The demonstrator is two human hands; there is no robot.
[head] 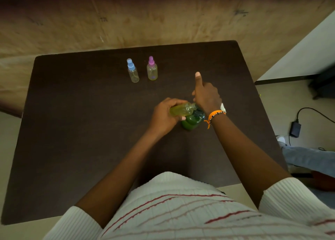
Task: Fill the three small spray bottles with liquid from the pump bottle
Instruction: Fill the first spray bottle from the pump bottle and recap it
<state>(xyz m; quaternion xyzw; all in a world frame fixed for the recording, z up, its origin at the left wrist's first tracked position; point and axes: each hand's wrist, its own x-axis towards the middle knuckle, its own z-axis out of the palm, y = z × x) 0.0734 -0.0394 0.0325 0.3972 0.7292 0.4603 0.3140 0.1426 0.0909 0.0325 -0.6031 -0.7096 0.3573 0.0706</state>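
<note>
Bench (pixel 90 131), dark brown, is sitting on pale flooring (pixel 282 102). I am seeing my left hand (pixel 163 114) gripping a yellow-filled spray bottle (pixel 181 109). My right hand (pixel 206 94) is pressing the green pump bottle (pixel 192 122), forefinger straight.

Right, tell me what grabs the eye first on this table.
Mid-table, the left hand holds a small bottle of yellow-green liquid tilted against the green pump bottle, the right hand over its pump. Behind stand a blue-capped spray bottle and a purple-capped spray bottle.
</note>
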